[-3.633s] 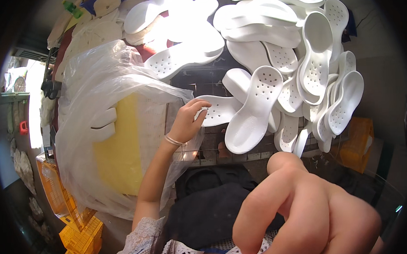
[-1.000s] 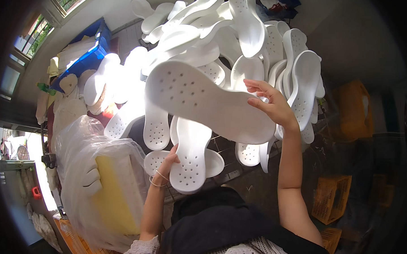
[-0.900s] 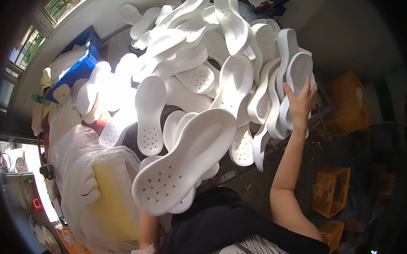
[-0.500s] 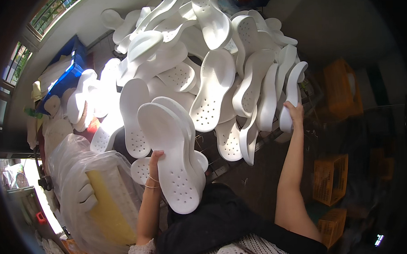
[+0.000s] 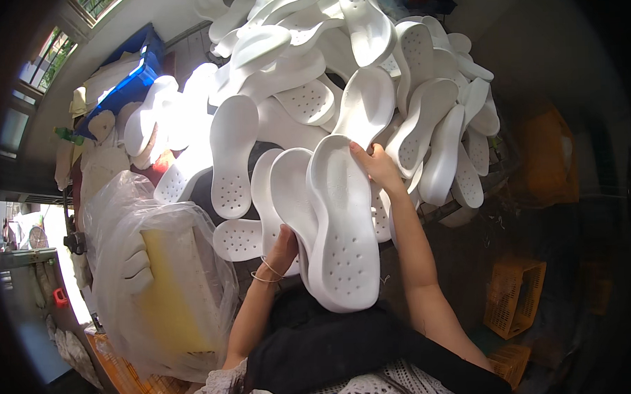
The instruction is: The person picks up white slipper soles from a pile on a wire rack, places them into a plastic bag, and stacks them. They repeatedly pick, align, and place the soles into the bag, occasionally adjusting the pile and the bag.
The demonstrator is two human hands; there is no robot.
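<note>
My left hand (image 5: 282, 249) is closed round the side of some white shoe soles (image 5: 291, 184), held upright above my lap. Against their right side stands another white shoe sole (image 5: 344, 224), its lower half dotted with small holes. My right hand (image 5: 380, 167) grips the upper right edge of that sole, with the thumb on its face. Beyond both hands lies a heap of similar white soles (image 5: 234, 148), piled at many angles. The fingers of my left hand are mostly hidden behind the soles.
At left stands a clear plastic bag (image 5: 145, 286) with yellow and white blocks inside. A blue crate (image 5: 134, 78) sits beyond it. Orange crates (image 5: 517, 297) stand on the floor at right, with another orange crate (image 5: 547, 157) farther back.
My right hand has taken a sole from the heap's right side and brought it left against the soles in my left hand. The left hand's soles now sit partly behind it.
</note>
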